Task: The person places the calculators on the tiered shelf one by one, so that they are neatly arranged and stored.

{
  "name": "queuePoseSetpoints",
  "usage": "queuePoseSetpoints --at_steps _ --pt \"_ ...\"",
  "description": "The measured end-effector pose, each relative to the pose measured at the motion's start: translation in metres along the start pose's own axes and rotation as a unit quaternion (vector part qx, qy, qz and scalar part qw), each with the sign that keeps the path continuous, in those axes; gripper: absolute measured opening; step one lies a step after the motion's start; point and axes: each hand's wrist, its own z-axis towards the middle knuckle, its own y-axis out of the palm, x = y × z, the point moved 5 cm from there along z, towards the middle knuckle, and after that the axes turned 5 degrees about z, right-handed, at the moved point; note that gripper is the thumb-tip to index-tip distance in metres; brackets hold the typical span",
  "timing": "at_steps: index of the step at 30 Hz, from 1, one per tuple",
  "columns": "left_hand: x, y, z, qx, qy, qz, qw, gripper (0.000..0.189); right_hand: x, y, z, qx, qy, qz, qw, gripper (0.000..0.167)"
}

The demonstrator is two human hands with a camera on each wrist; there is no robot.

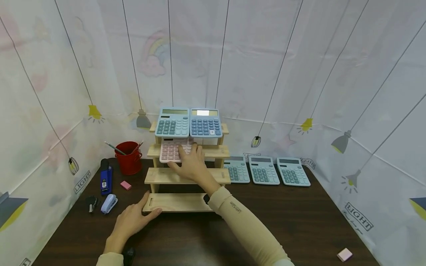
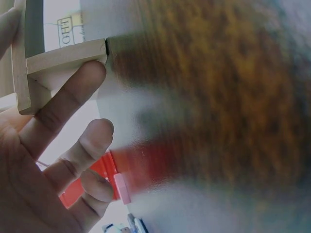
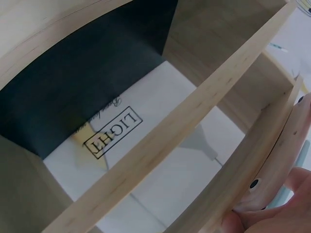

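A pink calculator (image 1: 170, 150) lies tilted on the second shelf from the top of a wooden stepped stand (image 1: 179, 202). My right hand (image 1: 193, 165) grips it, thumb at its lower edge and fingers over its right part, hiding many keys. The right wrist view catches the calculator's underside (image 3: 272, 170) at the right edge. At the stand's lower left corner, my left hand (image 1: 130, 220) rests with thumb and index finger spread against the wood. Its other fingers hang loose in the left wrist view. A light blue calculator (image 1: 172, 122) and a bluer calculator (image 1: 206, 123) stand on the top shelf.
Several light blue calculators (image 1: 264, 170) lean at the back right. Left of the stand are a red bucket (image 1: 129, 162) with pencils, a pink eraser (image 1: 125, 185), a blue stapler (image 1: 106, 181) and a smaller pale stapler (image 1: 109, 204). Another eraser (image 1: 344, 254) lies front right.
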Motion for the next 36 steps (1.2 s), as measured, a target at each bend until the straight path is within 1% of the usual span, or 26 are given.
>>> queuePoseSetpoints --at_steps 4,9,15,20,23,27,31,36 --pt "0.002 0.001 -0.001 0.000 0.002 -0.001 1.0000 0.109 -0.008 0.003 0.002 0.009 -0.001 -0.004 1.0000 0.077" --pt "0.004 0.002 -0.004 0.000 0.004 -0.001 1.0000 0.110 -0.015 0.005 0.004 0.018 0.009 -0.012 0.9997 0.077" --pt "0.005 0.002 -0.005 0.004 0.009 -0.002 0.9999 0.109 -0.015 0.007 0.007 0.023 0.025 -0.018 0.9992 0.077" --pt "0.006 0.000 -0.004 0.002 0.011 -0.001 0.9999 0.109 -0.013 0.008 0.008 0.025 0.026 -0.010 0.9993 0.078" --pt "0.006 -0.001 -0.003 0.005 0.012 -0.001 0.9999 0.108 -0.012 0.007 0.007 0.019 0.025 -0.001 0.9995 0.078" --pt "0.006 -0.002 -0.003 0.009 0.013 -0.002 0.9999 0.107 -0.006 0.007 0.002 0.007 0.026 0.005 0.9996 0.079" --pt "0.005 -0.003 -0.003 0.010 0.011 0.000 0.9999 0.107 0.003 0.005 -0.008 0.001 0.031 0.018 0.9994 0.078" --pt "0.002 -0.003 -0.003 0.011 0.012 0.001 0.9999 0.107 0.021 -0.004 -0.024 0.012 0.030 0.049 0.9983 0.073"
